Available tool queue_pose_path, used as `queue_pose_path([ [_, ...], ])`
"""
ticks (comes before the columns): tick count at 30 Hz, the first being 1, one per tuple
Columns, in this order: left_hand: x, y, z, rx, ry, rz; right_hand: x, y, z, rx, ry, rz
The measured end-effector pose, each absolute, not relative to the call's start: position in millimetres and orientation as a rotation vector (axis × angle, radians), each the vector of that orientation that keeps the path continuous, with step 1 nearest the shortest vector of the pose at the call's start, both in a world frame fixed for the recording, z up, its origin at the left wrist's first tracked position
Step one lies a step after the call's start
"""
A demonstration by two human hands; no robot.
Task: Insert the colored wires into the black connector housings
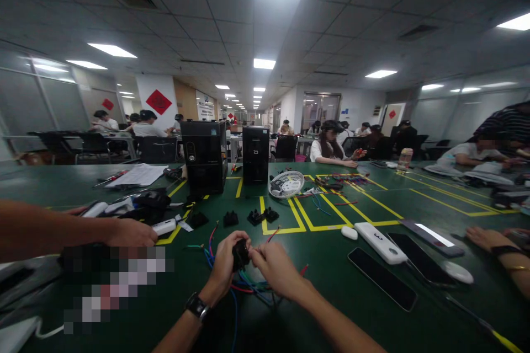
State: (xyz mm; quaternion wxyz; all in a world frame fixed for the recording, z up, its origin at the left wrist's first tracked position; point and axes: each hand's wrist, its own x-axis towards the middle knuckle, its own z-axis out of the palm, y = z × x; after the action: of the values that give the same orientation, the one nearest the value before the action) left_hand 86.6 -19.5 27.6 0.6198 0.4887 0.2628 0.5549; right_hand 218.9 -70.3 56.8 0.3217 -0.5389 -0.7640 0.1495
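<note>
My left hand (223,262), with a watch on its wrist, is closed round a small black plastic part (240,256) above the table. The fingers of my right hand (278,267) are pinched together against the right side of that part. Whatever lies between those fingertips is hidden. Loose blue, red and green wires (260,293) spread on the green table under and around both hands. A red wire end (273,234) sticks up behind my right hand. Beyond my hands lie several similar black parts, among them a square one (231,219) and a spiky one (271,214).
Two black computer towers (205,162) (255,157) stand at the back beside a white basket (286,184). To the right lie a white power bank (380,242) and a dark phone (381,278). Other people's hands (130,237) (486,238) rest at left and right.
</note>
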Motion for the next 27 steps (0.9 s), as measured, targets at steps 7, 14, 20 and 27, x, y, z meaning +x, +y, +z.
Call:
queue_pose_path([
  [7, 91.8, -29.7, 33.8, 0.919, 0.558, 1.259, 215.5, -77.2, 56.3, -1.432, -2.053, 0.186],
  [14, 96.0, -31.1, 35.9, 0.669, 0.585, 1.262, 213.1, -79.7, 35.9, -1.562, -2.139, -0.060],
  [20, 97.6, -26.8, 34.9, 0.866, 0.659, 1.328, 207.3, -86.2, 38.5, -1.689, -2.135, -0.192],
  [27, 98.2, -27.9, 34.7, 0.672, 0.719, 1.334, 202.6, -83.9, 41.4, -1.629, -2.211, -0.225],
])
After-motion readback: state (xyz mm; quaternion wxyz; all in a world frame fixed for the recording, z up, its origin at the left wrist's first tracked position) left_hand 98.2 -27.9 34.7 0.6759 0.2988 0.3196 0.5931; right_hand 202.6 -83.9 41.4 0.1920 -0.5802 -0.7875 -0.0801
